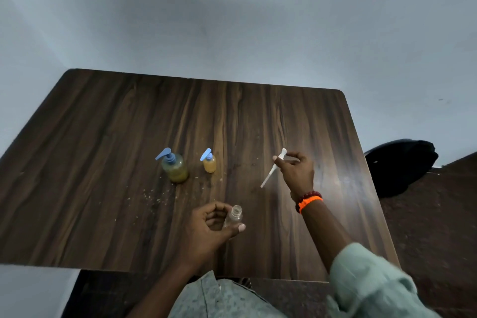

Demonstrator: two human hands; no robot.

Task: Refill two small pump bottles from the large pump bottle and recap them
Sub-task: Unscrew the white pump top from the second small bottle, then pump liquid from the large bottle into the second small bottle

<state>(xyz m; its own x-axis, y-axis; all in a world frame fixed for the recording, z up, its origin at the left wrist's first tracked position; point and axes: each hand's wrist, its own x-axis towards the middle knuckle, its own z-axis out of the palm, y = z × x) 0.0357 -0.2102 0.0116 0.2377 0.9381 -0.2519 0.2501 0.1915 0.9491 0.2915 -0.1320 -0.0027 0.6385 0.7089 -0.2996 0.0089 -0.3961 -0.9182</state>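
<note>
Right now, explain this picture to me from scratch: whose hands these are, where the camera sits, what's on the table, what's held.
There is no machine here: a person works with two bare hands. The single picture comes from a camera worn on their head, looking down at a wooden table. The left hand holds a small clear bottle with its top off. The right hand, which has beaded bracelets on its wrist, pinches a white pump top with its tube hanging down. Farther back stand a large pump bottle and a small pump bottle, both blue-capped and holding yellowish liquid.
</note>
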